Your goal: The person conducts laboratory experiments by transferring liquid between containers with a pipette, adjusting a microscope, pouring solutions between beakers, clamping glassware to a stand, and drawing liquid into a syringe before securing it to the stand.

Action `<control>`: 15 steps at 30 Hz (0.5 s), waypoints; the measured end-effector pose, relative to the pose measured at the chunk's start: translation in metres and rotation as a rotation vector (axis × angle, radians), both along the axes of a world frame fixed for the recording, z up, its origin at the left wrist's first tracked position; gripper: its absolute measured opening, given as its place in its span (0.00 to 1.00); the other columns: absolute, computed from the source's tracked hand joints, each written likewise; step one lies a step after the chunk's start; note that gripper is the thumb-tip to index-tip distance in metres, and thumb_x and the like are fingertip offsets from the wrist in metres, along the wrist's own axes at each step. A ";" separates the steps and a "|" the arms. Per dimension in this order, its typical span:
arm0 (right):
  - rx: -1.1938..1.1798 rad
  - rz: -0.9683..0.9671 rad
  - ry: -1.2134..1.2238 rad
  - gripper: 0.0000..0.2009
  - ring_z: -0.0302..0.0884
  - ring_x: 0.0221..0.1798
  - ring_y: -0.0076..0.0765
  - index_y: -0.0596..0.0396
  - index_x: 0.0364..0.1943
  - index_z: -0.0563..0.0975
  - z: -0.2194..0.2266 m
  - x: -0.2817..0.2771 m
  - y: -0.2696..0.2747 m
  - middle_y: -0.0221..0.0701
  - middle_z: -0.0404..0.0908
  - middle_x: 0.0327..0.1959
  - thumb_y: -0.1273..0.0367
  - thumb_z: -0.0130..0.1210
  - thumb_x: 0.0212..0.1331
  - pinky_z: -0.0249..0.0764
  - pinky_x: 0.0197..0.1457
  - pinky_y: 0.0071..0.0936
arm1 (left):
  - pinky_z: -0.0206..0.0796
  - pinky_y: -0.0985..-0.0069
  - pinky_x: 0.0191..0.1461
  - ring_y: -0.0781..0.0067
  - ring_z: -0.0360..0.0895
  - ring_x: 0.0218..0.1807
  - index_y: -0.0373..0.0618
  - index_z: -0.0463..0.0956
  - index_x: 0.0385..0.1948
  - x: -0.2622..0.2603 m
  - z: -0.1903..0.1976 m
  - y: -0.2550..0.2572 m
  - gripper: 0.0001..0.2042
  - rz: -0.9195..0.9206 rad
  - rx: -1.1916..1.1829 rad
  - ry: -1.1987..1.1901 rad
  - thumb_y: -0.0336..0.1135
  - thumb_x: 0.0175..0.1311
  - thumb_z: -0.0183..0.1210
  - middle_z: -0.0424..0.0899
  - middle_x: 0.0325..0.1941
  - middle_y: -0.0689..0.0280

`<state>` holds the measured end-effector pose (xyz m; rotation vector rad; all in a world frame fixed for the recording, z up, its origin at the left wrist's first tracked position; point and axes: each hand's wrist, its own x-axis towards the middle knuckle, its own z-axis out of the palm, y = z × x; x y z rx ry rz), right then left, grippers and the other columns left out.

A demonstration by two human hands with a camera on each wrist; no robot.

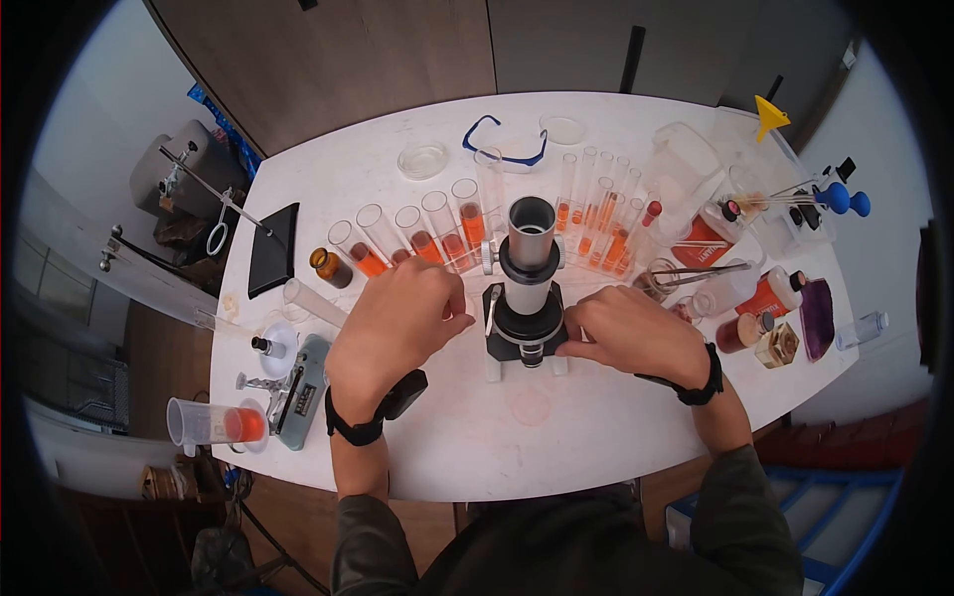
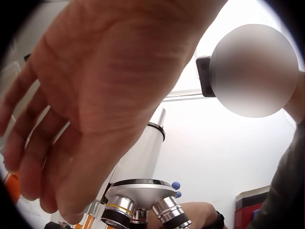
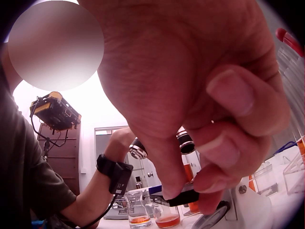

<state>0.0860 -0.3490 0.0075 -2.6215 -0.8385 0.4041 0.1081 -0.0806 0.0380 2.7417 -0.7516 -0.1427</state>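
Standing, long axis upright, the microscope aims its objectives downward.

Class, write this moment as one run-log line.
microscope: standing on table | right hand: pinching stage edge | left hand: holding nothing, beside microscope

Print around me, but not one word or number I can read for sure.
White letters cross the red label of a bottle to the right of my microscope, too small and tilted for me to spell out. A little plate on the scale, off to my left, carries pale marks that blur together. The black camera on my left wrist bears tiny white print, just as unreadable, and markings around the silver lenses are too fine.
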 end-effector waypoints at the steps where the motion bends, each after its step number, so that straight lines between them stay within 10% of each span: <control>1: 0.000 0.001 0.000 0.15 0.83 0.36 0.55 0.62 0.34 0.84 0.000 0.000 0.000 0.46 0.84 0.27 0.60 0.67 0.59 0.74 0.41 0.44 | 0.73 0.66 0.44 0.59 0.84 0.37 0.40 0.84 0.27 0.000 -0.001 0.001 0.09 0.026 -0.016 0.006 0.35 0.55 0.71 0.87 0.30 0.62; 15: 0.014 0.012 -0.014 0.15 0.83 0.36 0.54 0.62 0.34 0.84 -0.003 0.000 -0.001 0.46 0.84 0.28 0.61 0.66 0.60 0.75 0.41 0.44 | 0.73 0.65 0.43 0.56 0.84 0.37 0.41 0.87 0.29 0.013 -0.017 -0.009 0.07 -0.040 -0.044 0.260 0.34 0.52 0.70 0.87 0.29 0.57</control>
